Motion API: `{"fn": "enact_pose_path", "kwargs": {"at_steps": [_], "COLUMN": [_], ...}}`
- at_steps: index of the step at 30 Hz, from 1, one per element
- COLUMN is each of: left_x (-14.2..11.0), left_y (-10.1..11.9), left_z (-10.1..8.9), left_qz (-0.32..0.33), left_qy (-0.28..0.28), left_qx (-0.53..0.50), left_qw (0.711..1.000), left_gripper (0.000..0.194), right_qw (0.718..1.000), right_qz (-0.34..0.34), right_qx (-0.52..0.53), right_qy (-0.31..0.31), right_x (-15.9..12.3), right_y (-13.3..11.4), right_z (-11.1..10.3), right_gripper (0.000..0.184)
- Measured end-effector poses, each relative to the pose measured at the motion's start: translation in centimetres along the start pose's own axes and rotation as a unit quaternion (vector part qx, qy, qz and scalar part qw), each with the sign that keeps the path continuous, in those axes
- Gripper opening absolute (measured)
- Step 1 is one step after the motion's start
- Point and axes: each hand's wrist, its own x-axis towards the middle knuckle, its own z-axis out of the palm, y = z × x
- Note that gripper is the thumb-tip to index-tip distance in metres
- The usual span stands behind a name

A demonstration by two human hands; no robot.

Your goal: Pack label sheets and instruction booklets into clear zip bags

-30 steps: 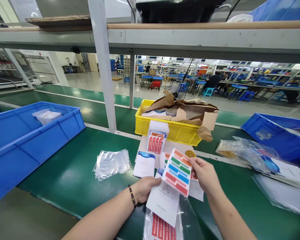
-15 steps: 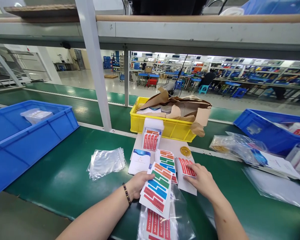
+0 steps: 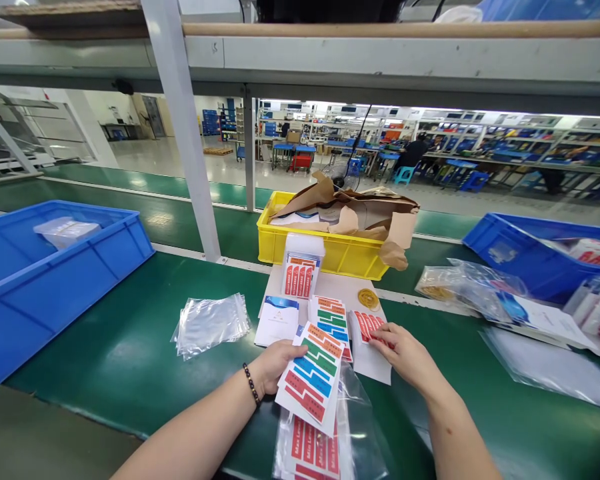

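My left hand point(image 3: 276, 368) pinches a few white sheets, the top one a sticker sheet point(image 3: 311, 379) with orange, green, blue and red labels. At the right, my right hand point(image 3: 405, 353) has its fingertips closed on a red sticker sheet point(image 3: 366, 325) that lies on white paper point(image 3: 373, 365). Between the hands lies a stack of multicoloured sticker sheets point(image 3: 331, 320). A white booklet with a blue top point(image 3: 277, 323) is left of it. Below the held sheets, a clear plastic bag point(image 3: 363, 427) lies with red level-label sheets point(image 3: 310, 448) showing.
Clear bags point(image 3: 213, 323) lie on the green belt at left. Behind stand a clear holder with red stickers point(image 3: 300, 273) and a yellow crate point(image 3: 330, 257) of torn brown paper. A gold coil point(image 3: 368, 299) is nearby. Blue bins point(image 3: 70, 287) flank both sides; a post point(image 3: 185, 133) rises ahead.
The fingers of my right hand have curled slightly more over the red sticker sheet. My left hand keeps its hold on the multicoloured sheets. The whole view has shifted slightly.
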Motion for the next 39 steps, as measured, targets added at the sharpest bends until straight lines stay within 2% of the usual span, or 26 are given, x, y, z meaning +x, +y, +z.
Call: {"fn": "enact_pose_path", "kwargs": {"at_steps": [2,4,5,7,9,10,11,13,16,20,25,27,28,30,33,36,39], "left_x": [0.0,0.1,0.2,0.4,0.5,0.6,0.6,0.7,0.5,0.1,-0.1,-0.1,-0.1,-0.2,-0.2,-0.3,-0.4], "left_y": [0.1,0.2,0.2,0.3,0.3,0.3,0.4,0.4,0.2,-0.1,-0.1,-0.1,-0.1,-0.1,-0.3,-0.5,-0.5], "left_z": [0.0,0.1,0.1,0.1,0.2,0.3,0.4,0.6,1.1,1.5,1.6,1.5,1.5,1.5,1.5,1.5,1.6], "left_qz": [0.004,0.012,0.018,0.029,0.031,0.029,0.027,0.043,0.109,0.149,0.175,0.177,0.175,0.166,0.163,0.164,0.156], "left_qy": [0.018,0.045,0.060,0.088,0.104,0.104,0.099,0.093,0.110,0.126,0.070,0.061,0.062,0.068,0.069,0.052,0.042], "left_qx": [-0.001,-0.006,-0.011,-0.023,-0.043,-0.057,-0.070,-0.085,-0.053,-0.007,0.047,0.050,0.050,0.060,0.087,0.113,0.132], "left_qw": [1.000,0.999,0.998,0.995,0.993,0.993,0.992,0.991,0.987,0.981,0.981,0.981,0.981,0.982,0.980,0.979,0.978], "left_gripper": [0.028,0.027,0.026,0.025,0.025,0.026,0.028,0.034,0.039,0.040,0.034,0.032,0.032,0.033,0.035,0.036,0.038], "right_qw": [1.000,0.999,0.997,0.982,0.949,0.938,0.928,0.925,0.929,0.934,0.948,0.950,0.951,0.946,0.905,0.874,0.865], "right_qz": [-0.009,-0.009,-0.010,-0.031,-0.092,-0.133,-0.181,-0.258,-0.290,-0.291,-0.280,-0.252,-0.215,-0.100,0.058,0.114,0.134], "right_qx": [-0.006,-0.014,-0.019,-0.020,-0.008,-0.001,0.006,0.001,-0.022,-0.013,0.050,0.118,0.165,0.275,0.417,0.472,0.483], "right_qy": [0.009,0.043,0.079,0.188,0.301,0.320,0.324,0.279,0.226,0.206,0.147,0.144,0.149,0.141,0.060,0.011,0.011], "right_x": [0.0,0.0,0.0,-0.3,-0.8,-1.2,-1.7,-2.6,-3.3,-3.4,-3.3,-3.0,-2.8,-2.3,-1.7,-1.4,-1.2], "right_y": [0.4,0.7,0.5,-0.8,-3.4,-5.1,-6.8,-10.1,-13.0,-13.7,-13.0,-12.2,-11.7,-10.7,-9.7,-9.6,-9.7], "right_z": [0.2,0.4,0.6,0.8,1.2,1.5,2.0,3.0,4.5,5.3,4.7,4.2,3.9,3.4,3.0,3.1,3.2], "right_gripper": [0.031,0.032,0.032,0.029,0.027,0.028,0.030,0.033,0.028,0.026,0.022,0.020,0.020,0.018,0.020,0.028,0.032]}}
